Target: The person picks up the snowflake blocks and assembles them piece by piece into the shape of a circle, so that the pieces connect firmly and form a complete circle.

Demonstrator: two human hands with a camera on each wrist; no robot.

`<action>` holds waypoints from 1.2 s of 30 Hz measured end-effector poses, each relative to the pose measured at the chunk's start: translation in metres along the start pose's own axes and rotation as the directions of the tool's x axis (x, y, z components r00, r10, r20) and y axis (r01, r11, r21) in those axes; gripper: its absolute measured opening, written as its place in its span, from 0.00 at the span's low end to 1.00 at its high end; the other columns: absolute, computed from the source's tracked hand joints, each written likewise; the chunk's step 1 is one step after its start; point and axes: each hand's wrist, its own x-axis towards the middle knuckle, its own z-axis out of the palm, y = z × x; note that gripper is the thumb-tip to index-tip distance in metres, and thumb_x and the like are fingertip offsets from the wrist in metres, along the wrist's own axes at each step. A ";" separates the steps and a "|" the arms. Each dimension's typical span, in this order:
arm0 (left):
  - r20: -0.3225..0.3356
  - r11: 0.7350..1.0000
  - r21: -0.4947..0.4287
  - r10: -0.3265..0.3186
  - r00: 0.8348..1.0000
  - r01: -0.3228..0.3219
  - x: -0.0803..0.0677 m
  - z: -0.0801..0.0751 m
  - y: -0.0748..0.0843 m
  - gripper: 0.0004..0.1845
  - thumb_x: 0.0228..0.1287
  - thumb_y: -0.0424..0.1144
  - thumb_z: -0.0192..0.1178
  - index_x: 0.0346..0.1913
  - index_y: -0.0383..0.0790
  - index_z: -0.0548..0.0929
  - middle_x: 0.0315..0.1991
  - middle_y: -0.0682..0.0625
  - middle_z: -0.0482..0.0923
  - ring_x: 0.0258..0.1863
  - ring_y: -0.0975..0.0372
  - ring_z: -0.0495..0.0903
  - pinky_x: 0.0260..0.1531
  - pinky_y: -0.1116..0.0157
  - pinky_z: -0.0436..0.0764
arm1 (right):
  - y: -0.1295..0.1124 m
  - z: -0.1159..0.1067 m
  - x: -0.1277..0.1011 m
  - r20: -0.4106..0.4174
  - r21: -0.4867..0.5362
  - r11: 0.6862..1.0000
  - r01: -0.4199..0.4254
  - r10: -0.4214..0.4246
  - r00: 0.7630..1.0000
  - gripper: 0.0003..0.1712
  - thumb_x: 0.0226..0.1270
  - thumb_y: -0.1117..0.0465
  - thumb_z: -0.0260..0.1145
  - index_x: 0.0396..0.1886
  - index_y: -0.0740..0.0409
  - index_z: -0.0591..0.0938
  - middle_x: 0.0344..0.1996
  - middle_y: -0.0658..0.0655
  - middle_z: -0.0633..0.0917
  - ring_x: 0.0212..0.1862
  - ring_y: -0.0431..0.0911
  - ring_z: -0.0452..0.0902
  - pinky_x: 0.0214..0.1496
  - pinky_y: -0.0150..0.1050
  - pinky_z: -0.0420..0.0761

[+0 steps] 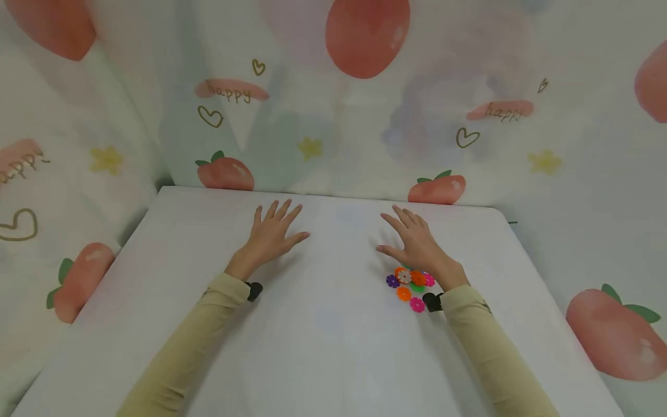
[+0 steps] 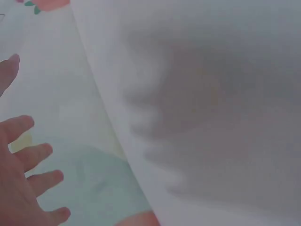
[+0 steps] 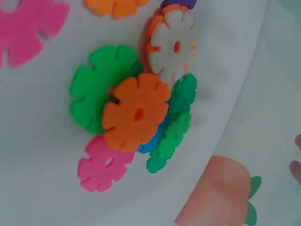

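Observation:
My left hand (image 1: 271, 238) hovers over the left middle of the white table, fingers spread and holding nothing. In the left wrist view that hand (image 2: 19, 174) shows at the left edge, its shadow falling on the tabletop. My right hand (image 1: 417, 243) is spread as well, just beyond a small pile of flower-shaped plastic discs, with nothing in its grasp. The pile has an orange disc (image 3: 136, 113) over a green disc (image 3: 96, 94), a white disc (image 3: 173, 44), a pink disc (image 3: 106, 165) and a purple disc (image 1: 393, 281). Only fingertips of the right hand appear in the right wrist view.
The white table (image 1: 323, 359) reaches back to a patterned cloth wall (image 1: 344, 139) printed with peaches, hearts and stars. Nearer to me than the pile lie a loose orange disc (image 1: 403, 294) and a pink disc (image 1: 417, 304). Cloth also hangs along both sides.

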 end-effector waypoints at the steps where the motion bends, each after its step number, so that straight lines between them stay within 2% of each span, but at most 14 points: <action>1: 0.009 1.000 -0.012 0.006 1.000 -0.006 0.003 0.002 0.004 0.41 0.75 0.63 0.54 0.82 0.48 0.58 0.83 0.42 0.51 0.82 0.41 0.47 0.76 0.32 0.42 | 0.002 0.000 0.000 0.003 0.006 1.000 -0.001 0.001 1.000 0.46 0.67 0.46 0.73 0.78 0.58 0.66 0.79 0.70 0.59 0.78 0.70 0.53 0.78 0.71 0.50; 6: 0.067 0.996 -0.079 0.042 0.997 -0.037 0.019 0.015 0.029 0.40 0.75 0.63 0.53 0.82 0.48 0.59 0.82 0.43 0.53 0.82 0.43 0.51 0.77 0.33 0.44 | 0.015 0.002 -0.003 0.039 0.061 0.998 -0.031 0.029 0.999 0.42 0.66 0.47 0.73 0.74 0.62 0.71 0.75 0.71 0.66 0.75 0.69 0.58 0.76 0.71 0.53; 9: 0.081 0.991 -0.116 0.075 0.994 -0.065 0.027 0.027 0.045 0.40 0.75 0.63 0.53 0.81 0.47 0.60 0.82 0.44 0.56 0.80 0.44 0.55 0.76 0.34 0.47 | 0.024 0.003 -0.008 0.058 0.105 0.993 -0.060 0.054 0.997 0.39 0.67 0.49 0.73 0.72 0.63 0.73 0.73 0.70 0.70 0.74 0.68 0.61 0.76 0.70 0.56; 14: 0.104 0.978 -0.179 0.124 0.987 -0.104 0.040 0.051 0.076 0.39 0.75 0.63 0.55 0.80 0.46 0.64 0.78 0.44 0.64 0.77 0.47 0.62 0.74 0.38 0.57 | 0.040 0.003 -0.020 0.094 0.187 0.973 -0.135 0.119 0.988 0.35 0.69 0.52 0.72 0.70 0.64 0.75 0.68 0.68 0.76 0.69 0.66 0.67 0.70 0.67 0.69; 19: 0.166 0.963 -0.240 0.163 0.973 -0.120 0.049 0.072 0.110 0.38 0.71 0.61 0.61 0.77 0.45 0.69 0.73 0.46 0.71 0.72 0.50 0.68 0.70 0.43 0.63 | 0.053 0.001 -0.033 0.136 0.224 0.956 -0.191 0.164 0.977 0.32 0.68 0.55 0.72 0.67 0.65 0.77 0.62 0.68 0.80 0.60 0.64 0.76 0.62 0.62 0.79; 25: 0.210 0.944 -0.292 0.222 0.952 -0.156 0.053 0.087 0.147 0.33 0.68 0.55 0.68 0.69 0.41 0.78 0.64 0.46 0.80 0.63 0.51 0.74 0.61 0.52 0.69 | 0.060 -0.001 -0.042 0.171 0.232 0.947 -0.221 0.184 0.968 0.28 0.67 0.57 0.74 0.63 0.66 0.81 0.57 0.67 0.83 0.54 0.61 0.80 0.58 0.58 0.83; 28: 0.232 0.954 -0.249 0.224 0.947 -0.165 0.052 0.092 0.161 0.31 0.64 0.56 0.71 0.65 0.42 0.83 0.58 0.47 0.82 0.58 0.53 0.76 0.55 0.56 0.69 | 0.063 0.000 -0.044 0.183 0.234 0.947 -0.222 0.182 0.966 0.25 0.67 0.58 0.74 0.60 0.65 0.83 0.54 0.65 0.85 0.50 0.58 0.81 0.55 0.55 0.84; 31: 0.240 0.969 -0.193 0.201 0.950 -0.156 0.050 0.097 0.170 0.29 0.61 0.57 0.73 0.61 0.45 0.86 0.54 0.49 0.83 0.56 0.55 0.77 0.56 0.56 0.70 | 0.065 0.000 -0.046 0.198 0.251 0.943 -0.220 0.172 0.965 0.22 0.66 0.60 0.74 0.56 0.66 0.84 0.49 0.64 0.85 0.48 0.57 0.81 0.52 0.52 0.85; 36: 0.205 0.977 -0.130 0.195 0.959 -0.171 0.048 0.107 0.179 0.21 0.61 0.57 0.73 0.52 0.49 0.90 0.48 0.51 0.83 0.51 0.55 0.77 0.57 0.53 0.71 | 0.067 0.000 -0.048 0.213 0.236 0.946 -0.224 0.174 0.961 0.19 0.66 0.61 0.74 0.53 0.67 0.85 0.44 0.62 0.86 0.45 0.54 0.81 0.50 0.49 0.85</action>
